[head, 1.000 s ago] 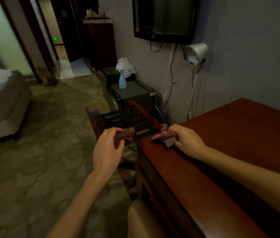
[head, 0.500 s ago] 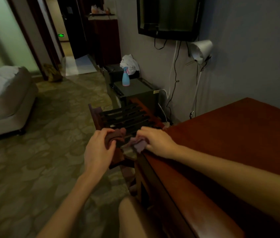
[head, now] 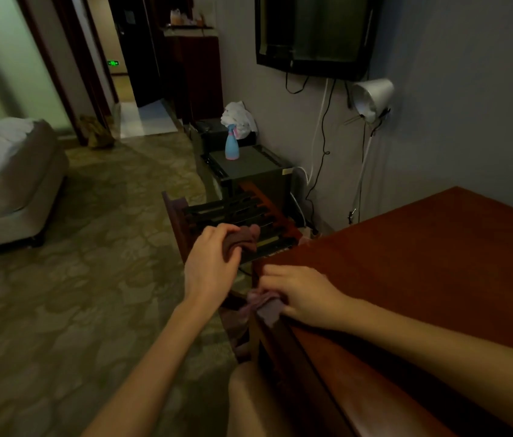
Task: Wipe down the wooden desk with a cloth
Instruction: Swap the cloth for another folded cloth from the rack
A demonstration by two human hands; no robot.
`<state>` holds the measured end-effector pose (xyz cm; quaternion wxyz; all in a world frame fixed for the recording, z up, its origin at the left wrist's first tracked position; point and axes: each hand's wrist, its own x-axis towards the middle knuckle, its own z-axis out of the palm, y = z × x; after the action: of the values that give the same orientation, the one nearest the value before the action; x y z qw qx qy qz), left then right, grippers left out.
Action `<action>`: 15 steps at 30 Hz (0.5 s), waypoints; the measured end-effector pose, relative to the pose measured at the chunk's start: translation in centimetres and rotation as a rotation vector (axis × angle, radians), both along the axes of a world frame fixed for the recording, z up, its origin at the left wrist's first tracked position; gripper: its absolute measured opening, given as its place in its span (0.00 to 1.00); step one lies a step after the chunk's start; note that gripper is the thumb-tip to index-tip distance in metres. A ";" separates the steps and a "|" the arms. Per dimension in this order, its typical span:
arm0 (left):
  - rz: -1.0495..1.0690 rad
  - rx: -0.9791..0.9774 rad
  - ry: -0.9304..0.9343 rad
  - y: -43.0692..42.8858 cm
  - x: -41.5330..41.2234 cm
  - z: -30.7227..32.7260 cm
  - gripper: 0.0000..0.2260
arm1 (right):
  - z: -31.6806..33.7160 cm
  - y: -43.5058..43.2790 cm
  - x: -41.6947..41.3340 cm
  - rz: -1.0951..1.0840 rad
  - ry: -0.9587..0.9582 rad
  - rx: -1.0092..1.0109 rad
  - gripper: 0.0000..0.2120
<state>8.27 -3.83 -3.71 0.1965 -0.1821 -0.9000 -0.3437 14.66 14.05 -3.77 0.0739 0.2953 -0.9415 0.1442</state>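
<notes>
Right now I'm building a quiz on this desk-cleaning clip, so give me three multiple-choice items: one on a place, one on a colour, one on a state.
1. Where does the pale pink cloth lie?
A. on the bed
B. at the left edge of the reddish-brown wooden desk
C. on the floor

2. What colour is the spray bottle on the dark cabinet?
A. light blue
B. green
C. black

3. What is the left hand doing?
A. resting open on the desk
B. holding the spray bottle
C. gripping a dark brown cloth off the desk

Answers: 1 B, the right hand presses the pink cloth over the desk edge. 2 A, the bottle's body is light blue. 3 C, the fingers are closed on the brown cloth, held in the air beside the desk, above the slatted wooden rack.
</notes>
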 end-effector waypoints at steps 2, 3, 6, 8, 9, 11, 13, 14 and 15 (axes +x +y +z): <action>0.022 -0.001 0.015 -0.2 -0.1 0.1 0.14 | 0.1 -0.8 -2.5 -0.033 0.019 0.001 0.06; 0.035 0.000 0.015 -0.5 -0.1 0.1 0.14 | 0.2 -0.6 -3.6 -0.061 0.010 -0.028 0.06; 0.071 0.014 0.008 -1.7 0.2 -0.1 0.13 | 0.5 3.3 -5.9 -0.226 -0.025 -0.074 0.04; 0.085 0.009 0.000 -2.1 0.5 -0.3 0.13 | 0.7 6.7 -5.8 -0.358 -0.036 -0.097 0.06; 0.089 0.011 -0.005 -2.2 0.6 -0.5 0.13 | 0.8 8.0 -5.0 -0.396 -0.032 -0.106 0.07; 0.083 0.027 -0.012 -2.1 0.9 -0.7 0.13 | 0.9 8.7 -2.3 -0.409 -0.044 -0.110 0.09; 0.063 0.033 -0.020 -1.6 1.0 -0.8 0.14 | 1.0 7.0 0.4 -0.329 -0.085 -0.105 0.08; 0.053 0.028 -0.023 -1.3 1.0 -0.8 0.14 | 0.9 5.8 1.2 -0.264 -0.102 -0.109 0.07; 0.041 0.022 -0.022 -0.8 0.9 -0.8 0.14 | 0.8 4.6 1.5 -0.200 -0.110 -0.112 0.06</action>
<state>9.18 -4.66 -4.48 0.1955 -0.1575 -0.9019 -0.3515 16.19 18.68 -2.95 0.0525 0.1868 -0.9594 0.2047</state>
